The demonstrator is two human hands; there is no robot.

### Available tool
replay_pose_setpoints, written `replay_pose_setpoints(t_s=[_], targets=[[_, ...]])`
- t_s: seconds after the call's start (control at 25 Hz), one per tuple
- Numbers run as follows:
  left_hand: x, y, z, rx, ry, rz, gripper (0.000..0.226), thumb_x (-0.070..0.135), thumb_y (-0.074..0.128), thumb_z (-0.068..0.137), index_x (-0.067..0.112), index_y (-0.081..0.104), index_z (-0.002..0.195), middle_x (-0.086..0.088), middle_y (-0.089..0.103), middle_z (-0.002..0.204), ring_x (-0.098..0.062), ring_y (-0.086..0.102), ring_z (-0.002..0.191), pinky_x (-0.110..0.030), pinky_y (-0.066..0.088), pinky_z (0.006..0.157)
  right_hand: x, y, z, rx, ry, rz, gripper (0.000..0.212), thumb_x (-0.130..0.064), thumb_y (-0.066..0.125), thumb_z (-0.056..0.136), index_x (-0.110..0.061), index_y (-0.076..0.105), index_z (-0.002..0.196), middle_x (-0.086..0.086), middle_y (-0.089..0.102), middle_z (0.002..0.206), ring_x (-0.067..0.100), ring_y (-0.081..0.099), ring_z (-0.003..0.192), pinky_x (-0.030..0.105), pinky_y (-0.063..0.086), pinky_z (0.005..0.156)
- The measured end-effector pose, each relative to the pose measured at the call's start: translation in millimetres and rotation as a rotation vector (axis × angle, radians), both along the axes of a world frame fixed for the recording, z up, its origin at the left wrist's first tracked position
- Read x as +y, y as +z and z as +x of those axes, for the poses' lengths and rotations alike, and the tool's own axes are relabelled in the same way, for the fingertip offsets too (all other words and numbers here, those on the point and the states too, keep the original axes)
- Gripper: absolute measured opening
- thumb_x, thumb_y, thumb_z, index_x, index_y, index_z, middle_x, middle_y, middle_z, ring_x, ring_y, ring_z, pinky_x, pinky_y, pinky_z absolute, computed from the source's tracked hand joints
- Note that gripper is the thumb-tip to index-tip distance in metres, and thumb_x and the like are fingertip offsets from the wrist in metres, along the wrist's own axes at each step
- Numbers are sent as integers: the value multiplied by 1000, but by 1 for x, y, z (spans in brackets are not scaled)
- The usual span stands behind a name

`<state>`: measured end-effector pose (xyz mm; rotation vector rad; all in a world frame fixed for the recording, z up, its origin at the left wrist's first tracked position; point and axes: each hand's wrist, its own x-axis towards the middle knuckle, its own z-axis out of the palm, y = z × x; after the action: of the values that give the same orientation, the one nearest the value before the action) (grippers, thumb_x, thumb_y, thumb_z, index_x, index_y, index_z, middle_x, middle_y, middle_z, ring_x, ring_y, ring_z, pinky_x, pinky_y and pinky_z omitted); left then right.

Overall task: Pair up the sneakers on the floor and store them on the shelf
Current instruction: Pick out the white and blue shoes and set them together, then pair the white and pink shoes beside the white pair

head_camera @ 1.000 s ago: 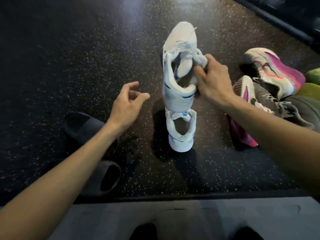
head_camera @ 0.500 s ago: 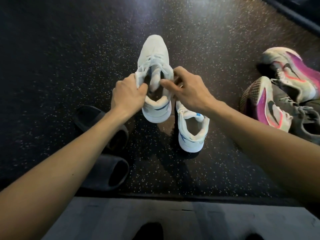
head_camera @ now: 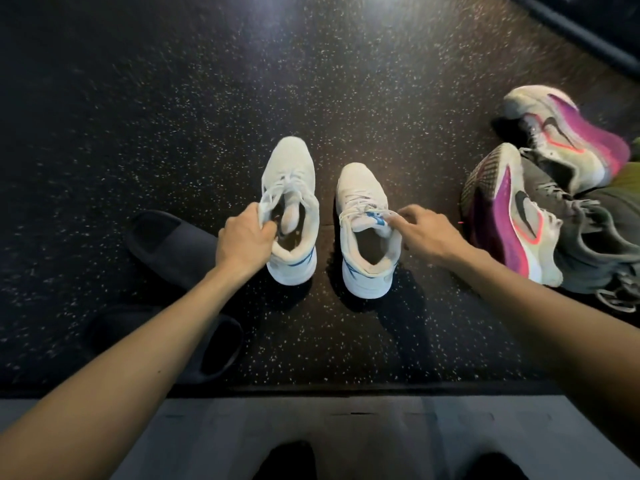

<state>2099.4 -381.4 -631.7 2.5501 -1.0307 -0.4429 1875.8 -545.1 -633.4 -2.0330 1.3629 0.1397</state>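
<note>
Two white sneakers with blue trim stand side by side on the dark speckled floor, toes pointing away from me. My left hand grips the left white sneaker by the collar at its left side, fingers inside the opening. My right hand pinches the right white sneaker at the right edge of its collar near the tongue. A pair of white and magenta sneakers lies to the right: one on its side, the other behind it.
Two black slides lie at the left beside my left forearm. A grey sneaker sits at the far right edge. A grey mat borders the floor near me. A dark rail crosses the top right corner.
My left hand took over the sneaker that my right hand had carried. That sneaker now stands left of the other one, and my right hand has moved to the right sneaker's collar.
</note>
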Motion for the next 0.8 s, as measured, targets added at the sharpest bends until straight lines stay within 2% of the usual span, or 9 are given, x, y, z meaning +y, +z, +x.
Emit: replay_pose_setpoints(t_s=[0.12,0.28,0.44,0.56,0.64,0.72,0.8], targets=[[1,-12,-11,25,-16,29,21,28,47,92,11,55,101,-19,65,101,-40,59,95,-40,41,77,9,-8,-3,-120,-79,181,53,-60,33,95,-18,58,117,9,70,97,26,72,64,37,61,56],[-1,-21,-24,51,-60,74,20,27,46,92,12,55,103,-17,65,102,-39,58,96,-39,40,78,19,-7,0,-216,-148,230,50,-55,33,98,-17,59,115,8,67,102,23,70,64,27,56,48],[-9,-20,-20,65,-95,119,23,28,44,92,14,56,105,-14,65,106,-37,58,99,-40,41,82,29,-11,7,-275,-135,271,51,-55,31,98,-14,59,111,12,67,96,23,70,66,38,62,64],[-11,-17,-7,247,-94,160,28,30,50,88,19,56,113,-7,65,111,-28,58,102,-39,46,88,31,-9,7,-260,-120,321,55,-60,29,96,-17,55,117,13,67,96,27,70,74,37,61,64],[-17,-6,-3,345,-82,147,41,28,60,82,22,53,122,-1,62,115,-21,57,103,-36,46,89,27,-4,2,-218,-99,321,56,-66,27,93,-22,55,114,14,69,97,33,71,82,40,61,68],[-34,8,-5,222,-79,48,57,23,65,77,21,47,131,-4,56,124,-24,52,114,-38,43,96,17,5,-7,-193,-97,228,61,-67,26,92,-18,58,108,12,69,99,32,70,82,46,60,75],[-57,25,-18,26,-131,-64,57,26,65,77,20,47,130,-8,51,130,-29,45,121,-42,40,102,4,17,-21,-197,-103,98,62,-62,27,95,-12,60,107,10,68,102,28,69,84,46,57,80]])
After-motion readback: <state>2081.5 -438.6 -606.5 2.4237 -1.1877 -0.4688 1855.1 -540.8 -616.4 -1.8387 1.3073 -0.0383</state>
